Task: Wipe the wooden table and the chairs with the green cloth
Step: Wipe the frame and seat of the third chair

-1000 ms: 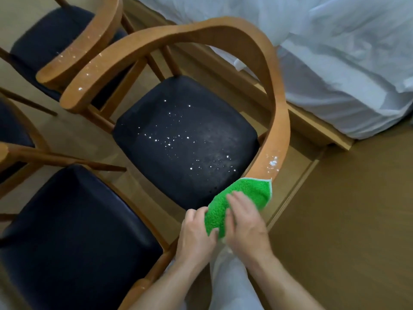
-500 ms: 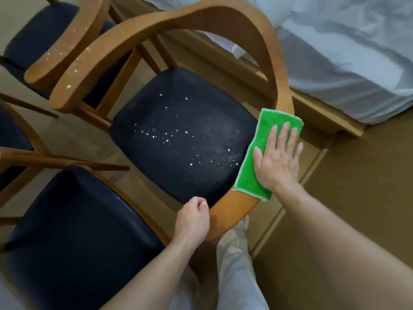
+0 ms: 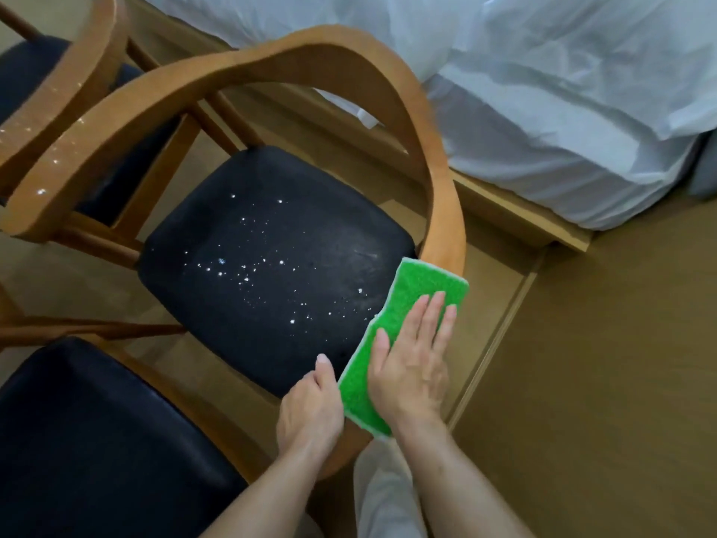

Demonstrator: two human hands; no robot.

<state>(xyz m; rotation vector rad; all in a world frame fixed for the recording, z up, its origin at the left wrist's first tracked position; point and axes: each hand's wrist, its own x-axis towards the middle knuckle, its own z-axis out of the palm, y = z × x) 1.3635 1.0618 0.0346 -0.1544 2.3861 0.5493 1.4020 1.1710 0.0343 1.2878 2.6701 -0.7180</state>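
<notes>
Green microfibre-type material makes up the green cloth, which lies draped over the near end of the curved wooden armrest of the chair, beside the black seat pad. The right hand presses flat on the cloth, its fingers straight and together, not curled around it. The left hand rests on the rail just beside the cloth's lower edge, fingers loosely curled; whether it actually grips the wood cannot be determined. The cloth appears light, soft and limp, conforming to the rail's curve, so it is probably best controlled by flat palm pressure rather than by pinching. The varnished wood looks smooth and likely slippery when damp. White specks remain on the seat pad and the far armrest.
</notes>
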